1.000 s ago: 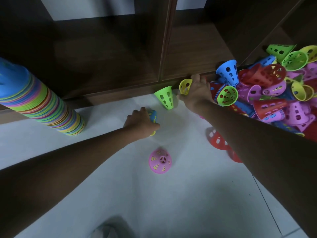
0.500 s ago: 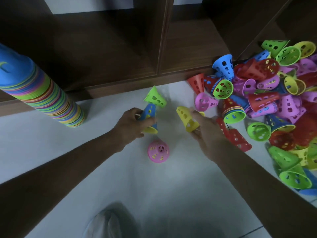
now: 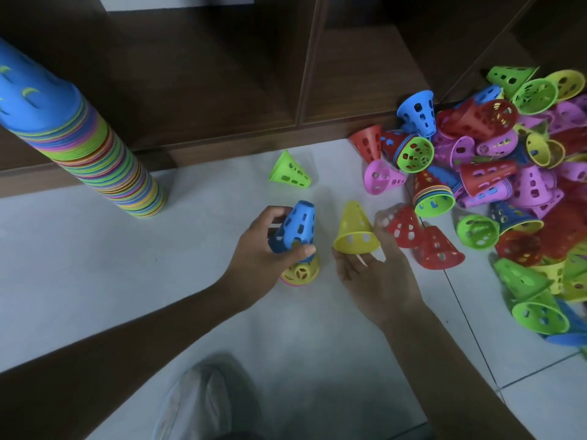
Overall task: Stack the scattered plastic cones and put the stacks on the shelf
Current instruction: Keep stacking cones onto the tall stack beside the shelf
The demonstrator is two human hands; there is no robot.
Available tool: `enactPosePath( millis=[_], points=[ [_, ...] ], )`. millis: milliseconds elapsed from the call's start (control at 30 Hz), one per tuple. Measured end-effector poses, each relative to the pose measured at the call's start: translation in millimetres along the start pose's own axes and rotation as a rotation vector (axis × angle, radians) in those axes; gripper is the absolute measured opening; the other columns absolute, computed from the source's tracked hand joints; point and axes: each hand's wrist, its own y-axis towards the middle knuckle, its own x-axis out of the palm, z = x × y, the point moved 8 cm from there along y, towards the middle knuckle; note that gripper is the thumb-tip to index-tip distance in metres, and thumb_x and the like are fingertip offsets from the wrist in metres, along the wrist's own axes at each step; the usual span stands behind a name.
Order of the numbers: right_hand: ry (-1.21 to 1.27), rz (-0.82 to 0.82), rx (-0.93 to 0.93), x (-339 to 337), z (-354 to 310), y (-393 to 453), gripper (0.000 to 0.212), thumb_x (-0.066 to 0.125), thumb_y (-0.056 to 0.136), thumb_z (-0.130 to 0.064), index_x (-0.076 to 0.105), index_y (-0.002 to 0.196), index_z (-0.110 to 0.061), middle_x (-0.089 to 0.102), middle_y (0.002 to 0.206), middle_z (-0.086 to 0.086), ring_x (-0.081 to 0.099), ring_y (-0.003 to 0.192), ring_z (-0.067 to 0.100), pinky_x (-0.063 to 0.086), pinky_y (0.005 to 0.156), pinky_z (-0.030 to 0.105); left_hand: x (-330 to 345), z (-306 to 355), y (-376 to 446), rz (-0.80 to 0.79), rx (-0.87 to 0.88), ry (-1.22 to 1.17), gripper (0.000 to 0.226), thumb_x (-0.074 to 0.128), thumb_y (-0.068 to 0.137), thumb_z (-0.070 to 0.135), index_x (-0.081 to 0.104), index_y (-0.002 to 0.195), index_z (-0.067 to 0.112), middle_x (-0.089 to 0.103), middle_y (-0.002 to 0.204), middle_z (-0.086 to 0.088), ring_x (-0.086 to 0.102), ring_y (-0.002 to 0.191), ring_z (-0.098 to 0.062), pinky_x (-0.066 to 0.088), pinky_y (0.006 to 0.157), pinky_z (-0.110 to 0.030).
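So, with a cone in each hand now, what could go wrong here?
1. The right hand holds the yellow cone only at its rim with its fingertips; it may slip.
2. The tall stack leans; a bump might topple it.
3. The left hand grips the blue cone tilted; it may nest crookedly.

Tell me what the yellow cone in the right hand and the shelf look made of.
Yellow cone: looks like thin moulded plastic, smooth with a slight sheen, uniform colour, punched with holes. Shelf: dark brown wood or wood-look laminate, matte, with faint grain; which one I cannot tell.
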Motion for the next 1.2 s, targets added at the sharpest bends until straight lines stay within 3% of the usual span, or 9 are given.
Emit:
enactPosePath(
  millis=[100,200,433,600,733,900,1000,1100,1200],
  points=[
    [-0.001,-0.01,-0.032,2,-2,-6,0.038,0.07,0.09,-0.029,0.068,0.121,-0.009,0.072,0.119,0.011,0.07,0.11,0.026,0.052,0.1,0.036,1,2,-4,-0.067,0.017,0.037,0.053,0.085,0.072,0.03,0.057,0.117,0.031,0.066,0.108,0.018,0.067,0.1,-0.009,0.059,0.079,-0.027],
    [-0.005,-0.018,-0.065,4,-4,-9,0.027,0.067,0.092,-0.022,0.069,0.115,-0.007,0.075,0.112,0.011,0.07,0.111,0.024,0.047,0.108,0.038,2,8,-8,-0.102,0.052,0.039,0.053,0.084,0.073,0.028,0.055,0.118,0.027,0.067,0.107,0.013,0.068,0.101,-0.013,0.059,0.08,-0.029],
    [0.028,-0.025,-0.099,0,-1,-11,0.035,0.065,0.094,-0.019,0.063,0.126,-0.005,0.073,0.117,0.013,0.069,0.113,0.022,0.047,0.108,0.042,-10,24,-9,-0.071,0.123,-0.004,0.05,0.082,0.075,0.024,0.056,0.118,0.024,0.068,0.108,0.011,0.067,0.106,-0.014,0.057,0.09,-0.034],
    [-0.066,-0.052,-0.092,1,4,-14,0.022,0.063,0.096,-0.018,0.067,0.115,-0.008,0.074,0.115,0.01,0.067,0.116,0.023,0.046,0.109,0.041,-18,19,-10,-0.058,0.135,0.017,0.048,0.084,0.075,0.023,0.058,0.116,0.021,0.068,0.114,0.008,0.063,0.116,-0.017,0.05,0.105,-0.045],
    [-0.168,-0.057,-0.089,-1,7,-16,0.025,0.065,0.092,-0.026,0.07,0.113,-0.012,0.074,0.118,0.006,0.067,0.109,0.018,0.043,0.112,0.039,-13,11,-15,-0.062,0.145,0.064,0.048,0.085,0.073,0.025,0.059,0.114,0.022,0.069,0.117,0.006,0.061,0.12,-0.016,0.046,0.109,-0.046],
    [-0.297,-0.058,-0.133,-7,3,-14,0.049,0.071,0.079,-0.036,0.067,0.124,-0.016,0.07,0.126,-0.001,0.062,0.121,0.019,0.041,0.112,0.036,7,1,-10,-0.106,0.162,0.253,0.048,0.087,0.071,0.023,0.058,0.108,0.032,0.069,0.113,0.014,0.063,0.108,-0.007,0.05,0.098,-0.036],
    [-0.42,-0.041,-0.23,-7,-4,-16,0.047,0.076,0.076,-0.039,0.069,0.117,-0.018,0.071,0.118,-0.005,0.062,0.122,0.019,0.043,0.107,0.033,20,-15,-1,-0.156,0.162,0.418,0.051,0.085,0.072,0.027,0.057,0.113,0.037,0.065,0.107,0.015,0.061,0.102,-0.004,0.052,0.088,-0.037],
    [-0.614,-0.029,-0.363,-1,-11,-22,0.044,0.082,0.071,-0.046,0.072,0.104,-0.019,0.073,0.102,-0.008,0.065,0.11,0.011,0.046,0.101,0.034,22,-30,5,-0.189,0.144,0.509,0.05,0.083,0.073,0.029,0.055,0.114,0.037,0.063,0.106,0.016,0.057,0.101,-0.004,0.052,0.087,-0.035],
    [-0.67,-0.033,-0.455,4,-12,-26,0.034,0.084,0.078,-0.028,0.07,0.105,-0.012,0.074,0.096,-0.006,0.067,0.093,0.006,0.047,0.09,0.028,19,-30,5,-0.194,0.18,0.553,0.056,0.084,0.07,0.03,0.055,0.118,0.037,0.061,0.109,0.019,0.053,0.104,-0.005,0.05,0.089,-0.031]
  ],
)
